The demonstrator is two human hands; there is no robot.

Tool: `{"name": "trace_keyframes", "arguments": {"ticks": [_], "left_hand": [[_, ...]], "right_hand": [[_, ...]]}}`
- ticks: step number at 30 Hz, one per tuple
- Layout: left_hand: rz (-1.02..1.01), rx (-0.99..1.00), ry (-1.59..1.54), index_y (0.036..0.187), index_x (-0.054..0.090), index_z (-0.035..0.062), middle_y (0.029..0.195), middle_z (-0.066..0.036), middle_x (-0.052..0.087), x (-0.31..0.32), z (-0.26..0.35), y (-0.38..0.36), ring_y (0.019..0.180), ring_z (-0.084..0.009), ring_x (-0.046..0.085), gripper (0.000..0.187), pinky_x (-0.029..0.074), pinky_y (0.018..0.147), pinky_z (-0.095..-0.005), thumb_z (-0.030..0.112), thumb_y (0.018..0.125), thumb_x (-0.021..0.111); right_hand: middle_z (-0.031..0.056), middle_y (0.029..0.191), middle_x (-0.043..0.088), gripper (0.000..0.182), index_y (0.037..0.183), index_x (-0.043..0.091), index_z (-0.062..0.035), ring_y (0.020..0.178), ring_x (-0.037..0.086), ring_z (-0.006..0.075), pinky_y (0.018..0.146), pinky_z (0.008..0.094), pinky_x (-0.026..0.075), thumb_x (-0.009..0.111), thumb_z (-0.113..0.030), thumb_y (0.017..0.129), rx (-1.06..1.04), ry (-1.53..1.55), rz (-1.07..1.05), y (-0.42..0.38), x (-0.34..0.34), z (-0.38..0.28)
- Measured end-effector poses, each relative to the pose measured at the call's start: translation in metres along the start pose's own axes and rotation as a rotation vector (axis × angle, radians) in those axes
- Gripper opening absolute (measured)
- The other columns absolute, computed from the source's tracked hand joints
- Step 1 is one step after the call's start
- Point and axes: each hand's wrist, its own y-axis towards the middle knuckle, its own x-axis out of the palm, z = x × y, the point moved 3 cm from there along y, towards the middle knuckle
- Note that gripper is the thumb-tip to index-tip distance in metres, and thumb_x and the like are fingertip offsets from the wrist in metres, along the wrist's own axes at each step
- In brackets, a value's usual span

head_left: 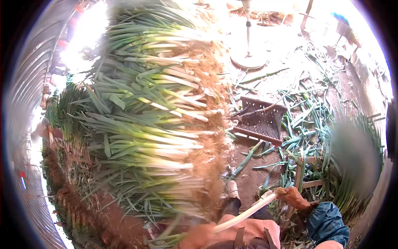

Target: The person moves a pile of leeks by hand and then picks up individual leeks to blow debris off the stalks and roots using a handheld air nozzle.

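One leek lies slantwise in front of my body, its white stem up to the right and its green leaves down to the left. My left hand, blurred, is wrapped round it near the leaves. At the root end, my right hand, in a brown covering below a blue sleeve, is closed on the stem's tip. Just beyond my left hand, a large pile of leeks stretches away, leaves to the left and brown roots to the right.
A dark perforated crate rests on the ground ahead. Loose green leaves litter the right side, near a wooden frame. A round-based stand is farther off. More leeks stand at the left. My shoe shows below.
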Motion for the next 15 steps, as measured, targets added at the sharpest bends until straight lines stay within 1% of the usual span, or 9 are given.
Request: {"name": "trace_keyframes", "arguments": {"ticks": [4,8,9,10,11,12,13,14,15], "left_hand": [[0.048,-0.027,0.062,0.068,0.053,0.0079,0.057,-0.007,0.055,-0.015,-0.01,-0.009,0.046,-0.0221,0.055,0.015,0.042,0.041,-0.0349,0.018,0.072,0.063],[0.056,-0.071,0.08,0.066,0.053,0.008,0.057,-0.008,0.055,-0.049,-0.021,-0.024,0.045,-0.0236,0.054,0.014,0.043,0.041,-0.0361,0.016,0.073,0.062],[0.051,-0.076,0.071,0.066,0.052,0.0081,0.057,-0.009,0.055,-0.062,-0.029,-0.03,0.046,-0.0244,0.055,0.013,0.043,0.042,-0.0368,0.014,0.073,0.061],[0.048,-0.087,0.064,0.066,0.052,0.0083,0.057,-0.009,0.055,-0.075,-0.039,-0.036,0.046,-0.0252,0.055,0.012,0.044,0.043,-0.0375,0.013,0.073,0.06],[0.043,-0.103,0.056,0.066,0.052,0.0084,0.057,-0.01,0.055,-0.087,-0.053,-0.041,0.047,-0.026,0.055,0.011,0.044,0.043,-0.0382,0.012,0.073,0.059],[0.103,-0.108,0.143,0.067,0.053,0.0092,0.056,-0.009,0.055,-0.1,-0.072,-0.051,0.046,-0.0248,0.054,0.01,0.043,0.043,-0.0377,0.013,0.074,0.059],[0.157,-0.109,0.226,0.068,0.053,0.0099,0.056,-0.007,0.054,-0.113,-0.091,-0.06,0.046,-0.0236,0.054,0.009,0.042,0.043,-0.0371,0.013,0.075,0.058],[0.182,-0.138,0.351,0.068,0.053,0.0102,0.056,-0.007,0.053,-0.125,-0.106,-0.064,0.047,-0.023,0.053,0.01,0.042,0.045,-0.0363,0.013,0.075,0.058],[0.217,-0.165,0.476,0.068,0.052,0.0104,0.056,-0.006,0.051,-0.139,-0.121,-0.062,0.049,-0.0223,0.052,0.01,0.041,0.047,-0.0355,0.013,0.075,0.058]], "right_hand": [[0.0132,0.075,0.063,0.021,0.089,0.069,-0.0157,0.067,0.061,0.031,0.06,0.0401,0.046,0.059,-0.032,0.082,-0.27,-0.269,0.17,0.03,0.024,0.036],[0.0133,0.073,0.064,0.014,0.079,0.069,-0.0139,0.066,0.062,0.0292,0.058,0.0397,0.046,0.06,-0.025,0.078,-0.223,-0.311,0.349,0.022,0.013,0.005],[0.0124,0.069,0.062,0.012,0.074,0.066,-0.009,0.059,0.059,0.0291,0.056,0.0386,0.046,0.059,-0.018,0.076,-0.204,-0.362,0.516,0.047,0.011,0.078],[0.0112,0.067,0.059,0.011,0.067,0.062,-0.0054,0.052,0.053,0.0302,0.052,0.0374,0.045,0.058,-0.013,0.074,-0.532,-0.407,0.887,0.078,-0.013,0.18],[0.0108,0.065,0.056,0.009,0.071,0.059,-0.0041,0.053,0.051,0.0315,0.051,0.0368,0.045,0.055,-0.011,0.075,-0.226,-0.694,0.51,0.038,-0.073,0.155],[0.0142,0.069,0.06,0.012,0.07,0.066,-0.0083,0.064,0.059,0.0281,0.055,0.0378,0.046,0.057,-0.015,0.073,-0.061,-0.595,0.717,0.015,-0.121,0.182],[0.014,0.068,0.057,0.013,0.083,0.057,-0.0032,0.065,0.057,0.0309,0.058,0.0401,0.046,0.052,-0.015,0.08,0.336,-0.942,0.473,-0.006,-0.147,0.214],[0.0179,0.075,0.059,0.016,0.081,0.056,-0.0018,0.069,0.059,0.0311,0.063,0.0427,0.047,0.052,-0.018,0.082,0.216,-1.086,0.701,-0.031,-0.172,0.295],[0.0193,0.079,0.06,0.019,0.083,0.056,-0.0015,0.073,0.059,0.0345,0.067,0.045,0.047,0.048,-0.019,0.084,0.462,-0.824,0.87,-0.048,-0.186,0.342]]}}
